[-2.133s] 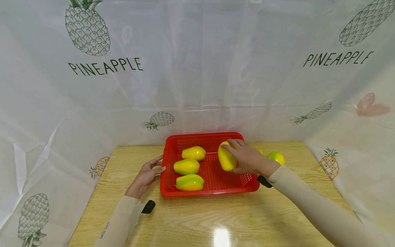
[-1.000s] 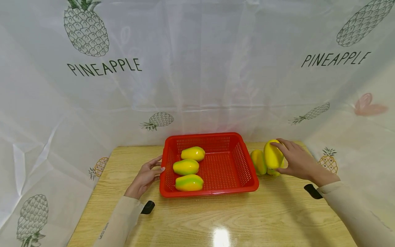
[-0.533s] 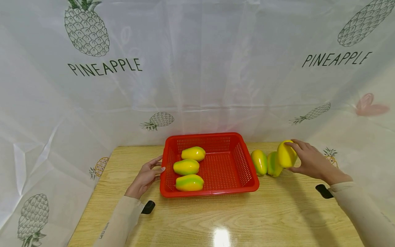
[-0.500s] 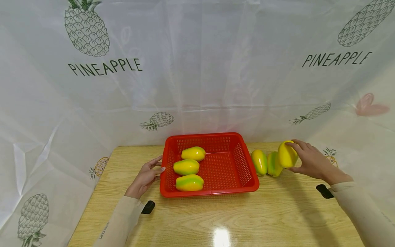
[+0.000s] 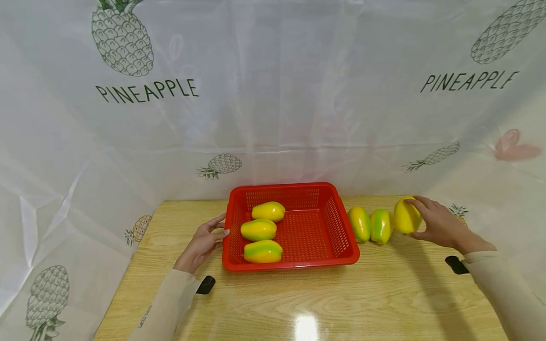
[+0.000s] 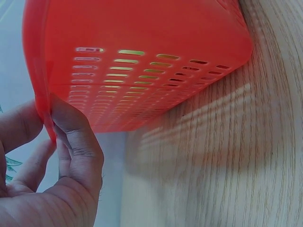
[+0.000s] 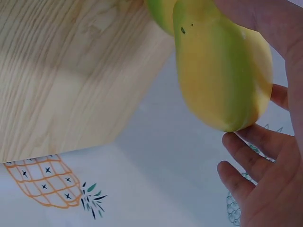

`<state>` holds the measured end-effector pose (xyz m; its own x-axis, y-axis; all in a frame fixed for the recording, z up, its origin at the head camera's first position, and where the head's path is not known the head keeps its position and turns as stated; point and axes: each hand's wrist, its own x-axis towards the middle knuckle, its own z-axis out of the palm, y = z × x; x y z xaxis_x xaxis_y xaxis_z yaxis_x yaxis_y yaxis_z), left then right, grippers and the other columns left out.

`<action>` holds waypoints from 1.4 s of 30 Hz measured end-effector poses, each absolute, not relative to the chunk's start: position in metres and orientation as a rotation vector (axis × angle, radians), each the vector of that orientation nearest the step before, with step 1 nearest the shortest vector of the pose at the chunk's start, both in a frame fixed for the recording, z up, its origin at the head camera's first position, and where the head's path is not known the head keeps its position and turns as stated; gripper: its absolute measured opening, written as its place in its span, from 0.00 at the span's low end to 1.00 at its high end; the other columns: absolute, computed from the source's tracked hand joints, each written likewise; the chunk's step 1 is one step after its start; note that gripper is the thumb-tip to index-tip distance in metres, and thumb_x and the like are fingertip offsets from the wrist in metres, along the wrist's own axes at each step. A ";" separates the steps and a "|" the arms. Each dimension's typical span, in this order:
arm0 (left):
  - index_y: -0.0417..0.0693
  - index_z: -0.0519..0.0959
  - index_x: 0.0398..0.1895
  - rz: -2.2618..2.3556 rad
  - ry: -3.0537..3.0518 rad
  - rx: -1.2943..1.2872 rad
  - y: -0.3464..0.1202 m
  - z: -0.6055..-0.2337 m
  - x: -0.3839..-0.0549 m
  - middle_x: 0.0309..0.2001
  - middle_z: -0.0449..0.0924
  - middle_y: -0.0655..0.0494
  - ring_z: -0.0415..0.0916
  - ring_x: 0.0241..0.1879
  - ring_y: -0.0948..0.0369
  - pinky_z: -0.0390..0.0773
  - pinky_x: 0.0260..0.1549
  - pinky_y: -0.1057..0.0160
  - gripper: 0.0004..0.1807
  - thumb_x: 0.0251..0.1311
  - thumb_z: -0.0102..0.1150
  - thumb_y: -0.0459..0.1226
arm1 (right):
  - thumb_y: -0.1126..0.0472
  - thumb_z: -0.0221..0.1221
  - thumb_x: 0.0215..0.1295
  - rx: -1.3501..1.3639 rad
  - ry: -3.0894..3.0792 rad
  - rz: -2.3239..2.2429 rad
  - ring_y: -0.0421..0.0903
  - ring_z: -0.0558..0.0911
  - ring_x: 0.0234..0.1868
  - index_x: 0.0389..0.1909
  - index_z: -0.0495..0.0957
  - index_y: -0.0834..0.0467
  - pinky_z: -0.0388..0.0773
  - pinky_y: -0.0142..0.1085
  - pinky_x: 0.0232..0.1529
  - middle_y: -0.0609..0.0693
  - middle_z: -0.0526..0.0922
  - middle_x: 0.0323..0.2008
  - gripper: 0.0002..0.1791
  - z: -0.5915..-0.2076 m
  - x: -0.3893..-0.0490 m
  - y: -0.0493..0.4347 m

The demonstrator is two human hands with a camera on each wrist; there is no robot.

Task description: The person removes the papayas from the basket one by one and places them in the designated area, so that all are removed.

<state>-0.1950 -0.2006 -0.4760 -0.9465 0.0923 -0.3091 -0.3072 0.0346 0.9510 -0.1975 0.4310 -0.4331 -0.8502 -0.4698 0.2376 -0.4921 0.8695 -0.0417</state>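
At the right end of the table my right hand holds a yellow-green papaya, thumb on one side and fingers on the other. In the right wrist view, the held papaya shows a green stripe and dark specks near its narrow end. My left hand grips the left rim of a red plastic basket; the left wrist view shows thumb and fingers pinching the rim. Three papayas lie in the basket's left half: a rear one, a middle one and a front one.
Two more papayas stand right of the basket on the wooden table: one by its wall, another beside the held fruit. A white sheet with pineapple prints encloses the table's back and sides.
My right hand has carried the papaya from over the basket's right side rightward, past the two papayas on the table, and lowered it somewhat. The left hand and basket have stayed put.
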 end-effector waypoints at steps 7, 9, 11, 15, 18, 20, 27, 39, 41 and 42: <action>0.45 0.61 0.83 1.985 2.041 -0.210 -0.201 -0.476 -0.195 0.62 0.67 0.42 0.77 0.40 0.62 0.83 0.40 0.65 0.35 0.75 0.56 0.26 | 0.58 0.86 0.41 0.739 -2.834 0.123 0.78 0.77 0.53 0.65 0.71 0.69 0.75 0.73 0.49 0.77 0.71 0.61 0.51 -0.439 -0.198 0.437; 0.45 0.61 0.83 1.986 2.038 -0.209 -0.201 -0.476 -0.195 0.62 0.67 0.42 0.77 0.40 0.63 0.83 0.39 0.65 0.35 0.75 0.56 0.27 | 0.58 0.86 0.40 0.744 -2.833 0.109 0.78 0.78 0.52 0.64 0.71 0.69 0.76 0.72 0.48 0.76 0.72 0.61 0.51 -0.442 -0.199 0.439; 0.45 0.61 0.83 1.988 2.034 -0.210 -0.202 -0.476 -0.195 0.62 0.67 0.42 0.77 0.39 0.63 0.83 0.39 0.65 0.35 0.75 0.56 0.27 | 0.58 0.86 0.40 0.750 -2.834 0.105 0.78 0.78 0.51 0.64 0.71 0.69 0.77 0.72 0.47 0.76 0.72 0.60 0.51 -0.444 -0.199 0.440; 0.45 0.61 0.83 1.993 2.028 -0.208 -0.202 -0.477 -0.196 0.62 0.67 0.43 0.77 0.39 0.63 0.83 0.39 0.65 0.35 0.75 0.56 0.27 | 0.58 0.86 0.39 0.753 -2.860 0.111 0.78 0.78 0.51 0.64 0.71 0.70 0.77 0.72 0.47 0.76 0.72 0.60 0.51 -0.449 -0.200 0.443; 0.45 0.62 0.83 1.997 2.027 -0.210 -0.202 -0.478 -0.196 0.61 0.67 0.43 0.77 0.39 0.63 0.83 0.39 0.65 0.35 0.75 0.57 0.27 | 0.58 0.86 0.40 0.750 -2.896 0.116 0.79 0.77 0.53 0.65 0.70 0.70 0.76 0.72 0.48 0.77 0.72 0.61 0.52 -0.451 -0.201 0.445; 0.45 0.62 0.83 1.998 2.027 -0.213 -0.202 -0.478 -0.197 0.61 0.68 0.43 0.77 0.39 0.63 0.83 0.39 0.65 0.35 0.75 0.57 0.27 | 0.57 0.86 0.41 0.744 -2.920 0.122 0.79 0.76 0.54 0.65 0.70 0.70 0.75 0.73 0.50 0.77 0.71 0.61 0.52 -0.453 -0.202 0.446; 0.45 0.62 0.83 1.998 2.027 -0.210 -0.203 -0.479 -0.197 0.61 0.67 0.43 0.77 0.39 0.63 0.83 0.39 0.65 0.35 0.75 0.56 0.26 | 0.57 0.85 0.43 0.708 -2.997 0.116 0.81 0.74 0.57 0.66 0.69 0.70 0.73 0.74 0.53 0.79 0.70 0.63 0.51 -0.456 -0.201 0.445; 0.45 0.62 0.83 2.002 2.025 -0.229 -0.202 -0.479 -0.197 0.62 0.67 0.43 0.76 0.38 0.63 0.82 0.37 0.67 0.35 0.75 0.57 0.26 | 0.59 0.85 0.42 0.732 -3.036 0.090 0.81 0.72 0.60 0.66 0.68 0.70 0.71 0.74 0.57 0.79 0.69 0.65 0.52 -0.463 -0.204 0.441; 0.45 0.62 0.83 2.005 2.024 -0.231 -0.202 -0.479 -0.197 0.61 0.67 0.43 0.76 0.38 0.63 0.82 0.36 0.67 0.35 0.75 0.57 0.26 | 0.59 0.86 0.42 0.743 -3.034 0.092 0.81 0.72 0.60 0.66 0.68 0.70 0.70 0.74 0.58 0.79 0.69 0.66 0.52 -0.465 -0.205 0.441; 0.45 0.62 0.83 2.006 2.024 -0.231 -0.202 -0.479 -0.197 0.61 0.67 0.43 0.76 0.38 0.63 0.82 0.36 0.67 0.35 0.75 0.57 0.26 | 0.60 0.86 0.42 0.747 -3.037 0.098 0.80 0.72 0.61 0.67 0.68 0.70 0.70 0.75 0.58 0.79 0.69 0.66 0.52 -0.465 -0.205 0.441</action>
